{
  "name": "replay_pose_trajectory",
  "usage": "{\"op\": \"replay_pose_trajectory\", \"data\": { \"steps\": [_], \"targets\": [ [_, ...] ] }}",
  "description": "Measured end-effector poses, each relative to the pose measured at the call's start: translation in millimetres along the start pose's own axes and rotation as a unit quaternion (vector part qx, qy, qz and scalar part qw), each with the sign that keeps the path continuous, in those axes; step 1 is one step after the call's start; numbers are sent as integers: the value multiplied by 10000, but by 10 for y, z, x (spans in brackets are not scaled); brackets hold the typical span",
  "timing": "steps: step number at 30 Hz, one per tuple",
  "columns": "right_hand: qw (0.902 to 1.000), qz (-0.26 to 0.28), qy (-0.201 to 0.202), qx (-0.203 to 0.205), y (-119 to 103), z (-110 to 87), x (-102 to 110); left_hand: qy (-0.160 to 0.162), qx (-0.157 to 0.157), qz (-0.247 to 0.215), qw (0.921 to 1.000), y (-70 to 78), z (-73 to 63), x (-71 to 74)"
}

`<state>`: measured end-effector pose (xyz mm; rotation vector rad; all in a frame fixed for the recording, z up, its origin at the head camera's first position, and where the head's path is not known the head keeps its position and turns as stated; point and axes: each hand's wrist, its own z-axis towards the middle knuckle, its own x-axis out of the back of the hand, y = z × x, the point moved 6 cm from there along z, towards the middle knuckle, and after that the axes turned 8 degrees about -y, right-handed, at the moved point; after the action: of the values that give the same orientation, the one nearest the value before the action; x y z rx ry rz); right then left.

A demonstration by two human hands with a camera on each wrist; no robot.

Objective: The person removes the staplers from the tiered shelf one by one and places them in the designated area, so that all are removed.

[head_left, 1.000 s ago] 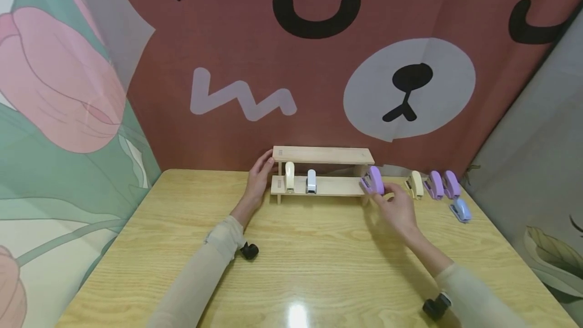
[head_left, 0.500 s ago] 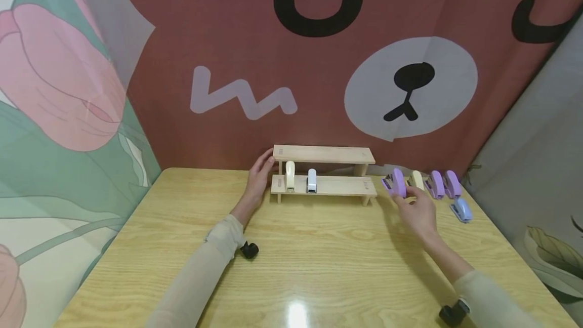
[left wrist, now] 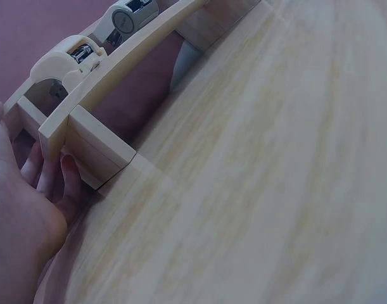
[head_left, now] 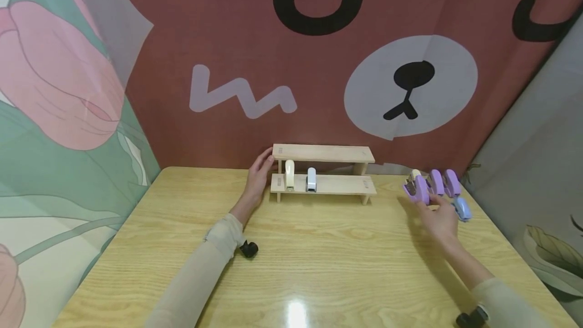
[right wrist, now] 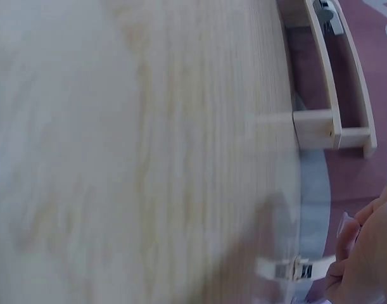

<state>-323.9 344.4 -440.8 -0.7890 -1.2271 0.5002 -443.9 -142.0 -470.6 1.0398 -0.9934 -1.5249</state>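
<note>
My right hand (head_left: 441,222) pinches a purple stapler (head_left: 422,190) between thumb and fingers, raised over the right of the table. Behind it, mostly covered, stands a cream stapler (head_left: 415,172). My left hand (head_left: 256,182) rests against the left end of a two-tier wooden rack (head_left: 323,153). In the left wrist view, the fingers (left wrist: 68,174) reach in beside the rack's leg. On the rack's lower board (head_left: 339,185) stand a cream stapler (head_left: 289,173) and a white stapler (head_left: 311,180), side by side toward the left.
Two more purple staplers, a nearer-left one (head_left: 436,182) and a right one (head_left: 452,183), stand at the table's back right. A blue stapler (head_left: 462,209) lies before them, partly behind my right hand. The wooden table (head_left: 291,257) backs onto a bear-print curtain (head_left: 227,24).
My right hand has carried the purple stapler from the rack's right end rightward, to just in front of the cream stapler. The left hand and rack have stayed put.
</note>
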Motion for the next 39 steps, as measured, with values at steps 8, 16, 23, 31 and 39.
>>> {"op": "replay_pose_trajectory", "data": {
  "steps": [8, 16, 23, 31, 39],
  "targets": [
    [9989, 187, -79, -430, 210, 3, 140, 12, 18, -15, 10000, -2, 5, -1],
    [9990, -51, -15, -449, 319, -10, 268, 31, 15, -53, 10000, 22, -15, -5],
    [9986, -335, -83, -394, 391, -15, 345, 46, 47, 50, 10000, 18, -21, -8],
    [9963, -457, -178, -711, 546, 13, 349, -31, -22, 69, 10000, 14, -13, -9],
    [9959, -587, -161, -671, 603, 53, 356, -34, 22, 63, 10000, 9, -11, -4]
  ]
}}
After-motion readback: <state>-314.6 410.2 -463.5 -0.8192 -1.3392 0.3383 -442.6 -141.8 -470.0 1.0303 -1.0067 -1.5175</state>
